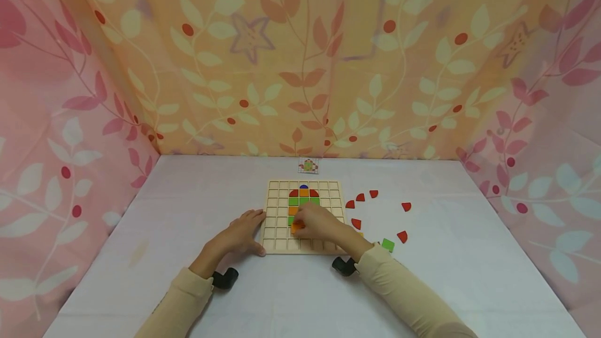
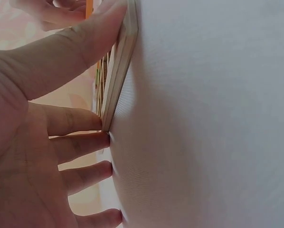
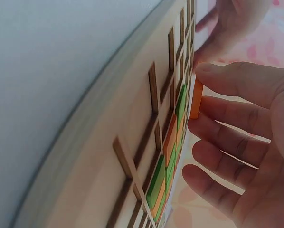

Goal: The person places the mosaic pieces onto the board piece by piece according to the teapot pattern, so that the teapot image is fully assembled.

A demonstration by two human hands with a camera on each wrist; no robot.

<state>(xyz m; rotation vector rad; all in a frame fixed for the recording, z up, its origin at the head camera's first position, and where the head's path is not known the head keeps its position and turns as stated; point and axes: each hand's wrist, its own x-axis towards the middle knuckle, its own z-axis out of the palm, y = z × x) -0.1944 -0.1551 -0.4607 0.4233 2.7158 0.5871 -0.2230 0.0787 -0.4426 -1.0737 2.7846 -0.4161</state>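
Between thumb and fingertips my right hand (image 1: 321, 223) pinches an orange square tile (image 3: 196, 99), held close over the lower middle of a wooden grid board (image 1: 276, 233). Set in the board's squares are a blue piece (image 1: 304, 186) at the top, red quarter-rounds (image 1: 293, 193), green squares (image 1: 293, 201) and orange squares (image 1: 293, 210); my right hand hides some of them. Along the board's left edge rests my left hand (image 1: 241, 234), with its fingers spread. Its thumb (image 2: 80, 52) lies against the near corner and one fingertip touches the edge farther along.
Several loose red quarter-rounds (image 1: 360, 197) lie right of the board, with a green square (image 1: 387, 245) near my right sleeve. Behind the board is a small printed pattern card (image 1: 308, 165). Patterned cloth (image 1: 300, 67) surrounds the white table (image 1: 211, 197) at the back and sides.
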